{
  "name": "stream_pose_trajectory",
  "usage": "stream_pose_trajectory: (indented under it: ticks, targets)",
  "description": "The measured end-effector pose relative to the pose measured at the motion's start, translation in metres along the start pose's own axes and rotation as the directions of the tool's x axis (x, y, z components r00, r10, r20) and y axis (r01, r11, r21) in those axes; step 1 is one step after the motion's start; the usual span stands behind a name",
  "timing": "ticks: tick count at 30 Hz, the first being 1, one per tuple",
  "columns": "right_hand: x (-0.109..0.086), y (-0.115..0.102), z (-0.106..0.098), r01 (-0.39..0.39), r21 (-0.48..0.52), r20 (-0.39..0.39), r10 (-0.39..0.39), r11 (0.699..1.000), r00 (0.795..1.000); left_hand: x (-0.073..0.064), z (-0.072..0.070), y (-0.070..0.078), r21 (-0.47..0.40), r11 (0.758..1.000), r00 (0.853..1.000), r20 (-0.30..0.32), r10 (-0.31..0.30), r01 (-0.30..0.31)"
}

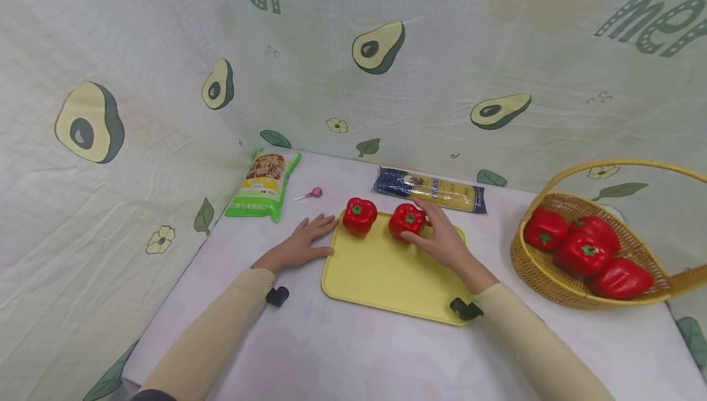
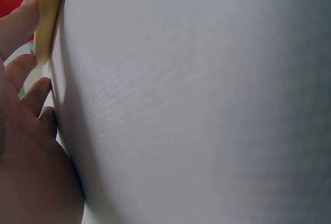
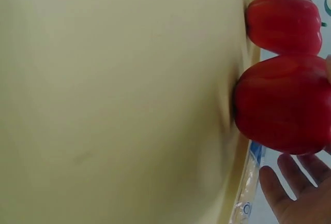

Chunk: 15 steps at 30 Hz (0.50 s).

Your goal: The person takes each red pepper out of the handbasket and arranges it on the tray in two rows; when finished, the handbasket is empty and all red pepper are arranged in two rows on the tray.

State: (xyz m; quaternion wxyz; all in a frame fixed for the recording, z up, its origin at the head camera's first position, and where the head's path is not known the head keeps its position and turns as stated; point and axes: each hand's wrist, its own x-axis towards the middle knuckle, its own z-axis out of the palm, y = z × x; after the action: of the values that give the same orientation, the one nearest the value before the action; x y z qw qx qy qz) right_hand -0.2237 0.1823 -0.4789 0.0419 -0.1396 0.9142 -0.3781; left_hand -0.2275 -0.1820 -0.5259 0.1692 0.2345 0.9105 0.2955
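Two red bell peppers stand near the far edge of a yellow tray. My right hand is around the right pepper, thumb at its near side and fingers at its far right. In the right wrist view this pepper rests on the tray, and the spread fingers show a gap from it. The left pepper stands beside it, at the tray's far left corner. My left hand lies with fingers extended at the tray's left edge; its thumb touches the rim.
A wicker basket with several red bell peppers stands at the right. Behind the tray lies a long blue and yellow packet. Back left are a green food bag and a pink lollipop. Printed cloth hangs behind.
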Motion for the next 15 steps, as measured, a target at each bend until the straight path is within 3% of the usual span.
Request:
stream_pose_trajectory:
  ticks: [15]
  targets:
    - [-0.013, 0.012, -0.013, 0.019, -0.010, -0.032, -0.019, 1.000, 0.999, 0.000, 0.000, 0.000, -0.010, 1.000, 1.000, -0.001, -0.012, 0.012]
